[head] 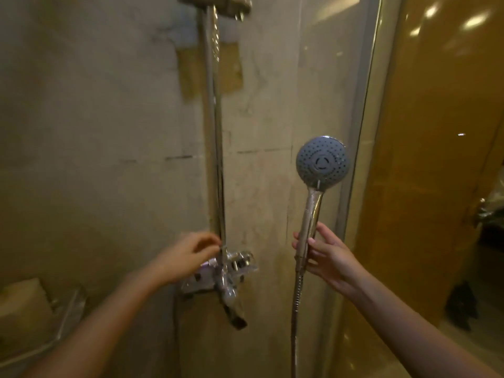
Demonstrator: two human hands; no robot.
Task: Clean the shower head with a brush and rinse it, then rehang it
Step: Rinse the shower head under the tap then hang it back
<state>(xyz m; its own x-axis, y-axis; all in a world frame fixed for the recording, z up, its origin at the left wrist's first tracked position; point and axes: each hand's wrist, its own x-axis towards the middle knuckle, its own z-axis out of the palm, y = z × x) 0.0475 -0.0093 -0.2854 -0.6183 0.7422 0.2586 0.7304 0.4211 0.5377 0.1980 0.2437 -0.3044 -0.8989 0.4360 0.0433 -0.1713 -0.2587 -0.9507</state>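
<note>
A chrome shower head [322, 161] with a round grey spray face points toward me, held upright to the right of the wall rail. My right hand [323, 253] grips its chrome handle near the bottom, where the metal hose [296, 309] hangs down. My left hand [188, 255] pinches a small knob at the foot of the vertical chrome rail [215, 132], just above the chrome mixer tap [223, 271]. The holder bracket [218, 4] sits at the top of the rail. No brush is in view.
A beige tiled wall fills the left and middle. A curved glass shower panel [362, 118] stands right of the shower head, with a yellow door [425, 132] behind it. A metal shelf [54, 317] juts out at the lower left. The tap's spout [236, 315] points down.
</note>
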